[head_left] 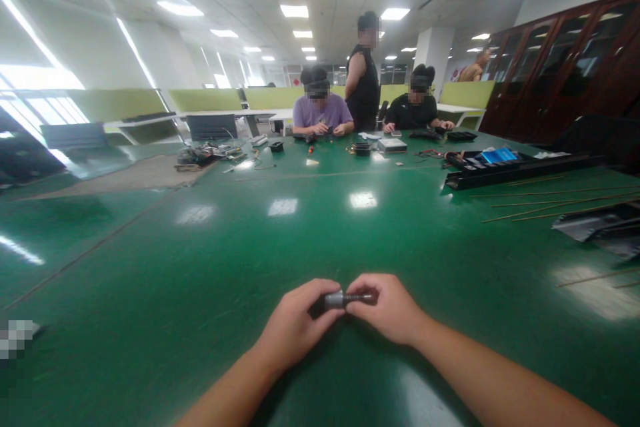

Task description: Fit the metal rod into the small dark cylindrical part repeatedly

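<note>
Just above the green tabletop (pixel 240 233), my two hands meet around a small part. It has a short grey cylinder (pixel 335 299) at its left and a thin dark ribbed shaft (pixel 359 297) at its right; its exact kind I cannot make out. My left hand (pixel 299 317) wraps round the cylinder end, with thumb and fingers closed. The thumb and fingers of my right hand (pixel 391 307) pinch the shaft's far end. Fingers cover both ends of the part.
Black channel-shaped parts (pixel 520 167) and thin rods (pixel 530 208) lie at the right. Electronic parts (pixel 197 155) are piled at the far left, near a bare brownish patch (pixel 140 177). Across the table sit two people (pixel 323 113), with small trays (pixel 363 149) before them; another person stands behind.
</note>
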### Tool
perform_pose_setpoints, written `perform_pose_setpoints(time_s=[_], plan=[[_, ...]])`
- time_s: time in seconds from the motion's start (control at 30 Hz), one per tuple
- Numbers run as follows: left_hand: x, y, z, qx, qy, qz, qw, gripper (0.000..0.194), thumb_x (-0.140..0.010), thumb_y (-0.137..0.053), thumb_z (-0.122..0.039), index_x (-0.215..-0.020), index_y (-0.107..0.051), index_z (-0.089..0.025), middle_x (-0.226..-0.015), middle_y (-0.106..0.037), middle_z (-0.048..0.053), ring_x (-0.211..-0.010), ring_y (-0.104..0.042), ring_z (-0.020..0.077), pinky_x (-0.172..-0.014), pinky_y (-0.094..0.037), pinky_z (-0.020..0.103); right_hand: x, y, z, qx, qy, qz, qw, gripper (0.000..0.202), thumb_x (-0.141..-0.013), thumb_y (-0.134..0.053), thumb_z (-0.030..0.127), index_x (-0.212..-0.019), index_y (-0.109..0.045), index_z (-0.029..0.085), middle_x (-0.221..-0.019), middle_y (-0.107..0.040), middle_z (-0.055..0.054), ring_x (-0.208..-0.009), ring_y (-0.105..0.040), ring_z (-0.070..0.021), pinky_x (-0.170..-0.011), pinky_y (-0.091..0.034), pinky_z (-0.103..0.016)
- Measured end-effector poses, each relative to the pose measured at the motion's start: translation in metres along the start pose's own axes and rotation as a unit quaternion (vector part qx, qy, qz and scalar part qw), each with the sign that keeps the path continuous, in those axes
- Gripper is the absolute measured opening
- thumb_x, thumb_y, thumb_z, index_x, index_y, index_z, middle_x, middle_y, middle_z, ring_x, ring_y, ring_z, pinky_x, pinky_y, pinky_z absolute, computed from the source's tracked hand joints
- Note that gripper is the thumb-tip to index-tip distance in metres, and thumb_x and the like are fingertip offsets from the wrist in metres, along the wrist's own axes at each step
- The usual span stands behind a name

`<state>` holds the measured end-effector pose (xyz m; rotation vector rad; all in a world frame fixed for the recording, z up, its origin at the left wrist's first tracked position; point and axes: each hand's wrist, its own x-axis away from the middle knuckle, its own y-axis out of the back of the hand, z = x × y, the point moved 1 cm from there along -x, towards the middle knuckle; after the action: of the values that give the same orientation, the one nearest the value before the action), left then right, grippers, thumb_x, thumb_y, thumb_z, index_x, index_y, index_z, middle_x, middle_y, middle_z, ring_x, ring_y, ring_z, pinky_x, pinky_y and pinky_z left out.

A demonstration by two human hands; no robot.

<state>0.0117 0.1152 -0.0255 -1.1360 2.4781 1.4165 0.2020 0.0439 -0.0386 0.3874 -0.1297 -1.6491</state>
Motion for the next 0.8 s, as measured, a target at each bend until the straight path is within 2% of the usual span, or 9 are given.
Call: perform_pose_setpoints(time_s=[0.4, 0.8], plan=[[0.002, -0.0009, 0.0028, -0.021, 0.012, -0.021, 1.0, 0.025, -0.083, -0.07, -0.029, -0.107, -0.068, -0.022, -0.104, -0.073, 0.006, -0.096, -0.069, 0.0211, -0.09, -0.056, 0.033, 0.0005, 0.0011, -0.0028, -0.007, -0.013, -0.002, 1.0, 0.012, -0.074, -0.07, 0.018, -0.085, -0.076, 0.017, -0.083, -0.075, -0.004, -0.076, -0.068, -0.018, -0.073, -0.052, -0.027], [0.0014, -0.0006, 0.0027, -0.03, 0.006, -0.026, 0.999, 0.026, -0.082, -0.071, -0.028, -0.107, -0.068, -0.023, -0.104, -0.073, 0.005, -0.096, -0.07, 0.0209, -0.09, -0.056, 0.033, -0.0001, 0.002, -0.0045, -0.007, -0.02, -0.004, 1.0, 0.011, -0.074, -0.071, 0.018, -0.084, -0.075, 0.017, -0.083, -0.075, -0.004, -0.075, -0.068, -0.0177, -0.072, -0.051, -0.028]])
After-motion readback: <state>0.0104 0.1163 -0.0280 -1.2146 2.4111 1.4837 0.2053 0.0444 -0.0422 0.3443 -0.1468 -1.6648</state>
